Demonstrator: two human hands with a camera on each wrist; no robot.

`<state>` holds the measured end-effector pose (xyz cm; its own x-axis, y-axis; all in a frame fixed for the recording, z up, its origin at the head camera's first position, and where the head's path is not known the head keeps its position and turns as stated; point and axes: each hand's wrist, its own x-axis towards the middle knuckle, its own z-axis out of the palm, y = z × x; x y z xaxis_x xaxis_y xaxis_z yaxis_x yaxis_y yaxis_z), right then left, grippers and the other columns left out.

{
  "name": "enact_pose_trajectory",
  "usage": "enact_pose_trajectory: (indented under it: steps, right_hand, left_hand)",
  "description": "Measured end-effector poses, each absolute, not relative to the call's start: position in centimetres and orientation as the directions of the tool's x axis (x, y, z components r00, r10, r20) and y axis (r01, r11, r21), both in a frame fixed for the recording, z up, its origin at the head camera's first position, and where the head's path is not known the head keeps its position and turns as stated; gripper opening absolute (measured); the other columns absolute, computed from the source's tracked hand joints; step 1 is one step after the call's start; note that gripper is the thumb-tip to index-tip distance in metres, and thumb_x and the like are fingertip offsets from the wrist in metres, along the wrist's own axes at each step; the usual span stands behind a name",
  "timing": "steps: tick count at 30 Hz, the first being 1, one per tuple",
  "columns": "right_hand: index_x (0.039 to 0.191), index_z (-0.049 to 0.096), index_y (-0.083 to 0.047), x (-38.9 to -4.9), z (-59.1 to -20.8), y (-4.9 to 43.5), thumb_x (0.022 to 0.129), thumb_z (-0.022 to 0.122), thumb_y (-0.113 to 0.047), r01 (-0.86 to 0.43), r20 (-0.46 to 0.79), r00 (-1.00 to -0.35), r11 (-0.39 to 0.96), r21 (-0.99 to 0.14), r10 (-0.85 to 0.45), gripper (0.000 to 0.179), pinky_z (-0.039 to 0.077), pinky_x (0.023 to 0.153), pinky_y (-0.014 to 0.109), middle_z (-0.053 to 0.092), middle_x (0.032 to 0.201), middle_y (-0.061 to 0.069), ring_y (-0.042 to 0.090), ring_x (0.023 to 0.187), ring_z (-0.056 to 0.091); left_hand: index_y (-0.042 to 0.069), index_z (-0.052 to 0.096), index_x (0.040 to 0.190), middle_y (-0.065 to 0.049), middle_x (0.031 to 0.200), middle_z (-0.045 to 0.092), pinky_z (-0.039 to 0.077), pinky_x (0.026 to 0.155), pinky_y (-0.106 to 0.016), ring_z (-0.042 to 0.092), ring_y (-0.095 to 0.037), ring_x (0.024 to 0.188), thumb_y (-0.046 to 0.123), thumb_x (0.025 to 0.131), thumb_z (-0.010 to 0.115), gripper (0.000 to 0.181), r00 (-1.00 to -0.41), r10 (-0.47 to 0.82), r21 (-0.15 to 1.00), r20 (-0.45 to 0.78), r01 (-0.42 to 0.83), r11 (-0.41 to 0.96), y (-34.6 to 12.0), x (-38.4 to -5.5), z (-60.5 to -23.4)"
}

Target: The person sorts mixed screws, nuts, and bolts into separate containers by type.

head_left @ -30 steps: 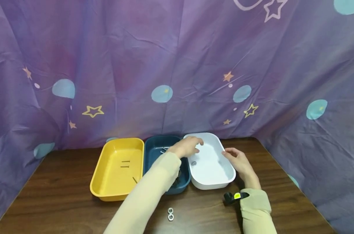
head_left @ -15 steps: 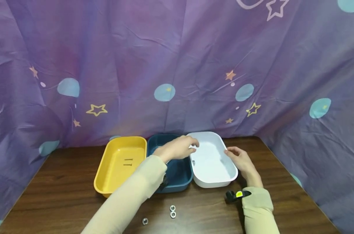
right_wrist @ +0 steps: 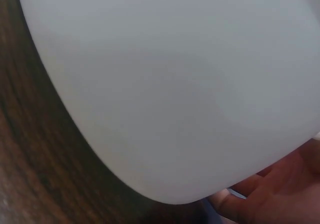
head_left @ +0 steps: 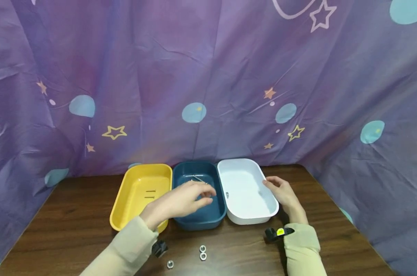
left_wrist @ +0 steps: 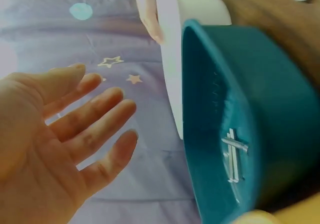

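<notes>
My left hand (head_left: 182, 199) hovers above the front of the dark blue tray (head_left: 208, 224), its fingers loosely bent and nothing in them. The left wrist view shows its palm bare, beside several silver bolts (left_wrist: 233, 154) inside that tray. My right hand (head_left: 284, 195) holds the right rim of the white tray (head_left: 247, 220), thumb at the edge and fingers along the outer wall. Most of that hand is hidden behind the wall in the right wrist view. One metal nut (head_left: 227, 195) lies in the white tray against its left side.
The yellow tray (head_left: 116, 214) on the left holds two dark screws (head_left: 149, 197). Two touching nuts (head_left: 203, 252) and a single nut (head_left: 170, 264) lie on the wooden table (head_left: 236, 253) in front. A purple curtain (head_left: 160, 96) hangs directly behind the trays.
My left hand has drawn back left and toward me, from over the white tray to over the blue one. A single nut on the table has come into sight. The right hand stays at the rim.
</notes>
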<state>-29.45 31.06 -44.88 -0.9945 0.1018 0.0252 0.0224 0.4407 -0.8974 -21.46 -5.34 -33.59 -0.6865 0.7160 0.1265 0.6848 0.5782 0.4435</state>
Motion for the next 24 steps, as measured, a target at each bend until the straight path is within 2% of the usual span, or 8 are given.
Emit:
enact_pose_trajectory:
  steps: [5,9,14,20,24]
  right_hand:
    - [0.122,0.058,0.004,-29.4,-45.0,31.0,0.096,0.063,-0.03,0.032,0.026,-0.992,0.452,-0.891,0.122,0.043,0.049,0.07,0.025,0.061,0.11,0.016,0.015,0.085,0.057]
    - [0.123,0.058,0.005,-29.5,-45.0,30.8,0.096,0.064,-0.033,0.021,0.025,-0.995,0.441,-0.897,0.099,0.047,0.05,0.07,0.026,0.061,0.11,0.017,0.015,0.084,0.059]
    - [0.123,0.058,0.004,-29.6,-45.1,30.9,0.095,0.064,-0.032,0.023,0.025,-0.994,0.429,-0.903,0.106,0.046,0.05,0.069,0.026,0.061,0.107,0.016,0.014,0.081,0.059]
    - [0.123,0.058,0.005,-29.6,-45.3,30.8,0.096,0.064,-0.032,0.018,0.024,-0.996,0.426,-0.905,0.092,0.046,0.05,0.07,0.026,0.06,0.109,0.016,0.013,0.083,0.059]
    - [0.123,0.058,0.005,-29.7,-45.3,30.8,0.096,0.064,-0.032,0.014,0.03,-0.995,0.428,-0.904,0.094,0.046,0.05,0.07,0.025,0.06,0.109,0.017,0.014,0.083,0.058]
  left_hand:
    - [0.014,0.067,0.117,0.007,0.105,0.064,0.049,0.085,-0.026,0.058,-0.003,0.095,0.023,0.1,0.058,0.021,-0.68,0.721,0.482,0.134,0.68,0.552,-8.2,-18.8,-35.1]
    - [0.011,0.068,0.115,0.009,0.1,0.063,0.049,0.082,-0.027,0.058,-0.001,0.09,0.02,0.099,0.059,0.02,-0.683,0.713,0.501,0.158,0.678,0.538,-10.2,-16.8,-36.3]
    - [0.013,0.068,0.112,0.011,0.098,0.064,0.05,0.081,-0.026,0.057,0.0,0.089,0.02,0.099,0.058,0.018,-0.681,0.71,0.531,0.18,0.675,0.512,-11.4,-15.2,-38.0]
    - [0.015,0.069,0.112,0.014,0.101,0.065,0.049,0.08,-0.024,0.057,0.002,0.089,0.023,0.098,0.06,0.018,-0.685,0.724,0.582,0.085,0.624,0.522,-12.7,-14.2,-40.2]
    - [0.017,0.068,0.111,0.02,0.089,0.06,0.048,0.071,-0.021,0.054,0.005,0.078,0.023,0.095,0.065,0.017,-0.691,0.722,0.606,0.038,0.59,0.533,-13.6,-13.9,-41.4]
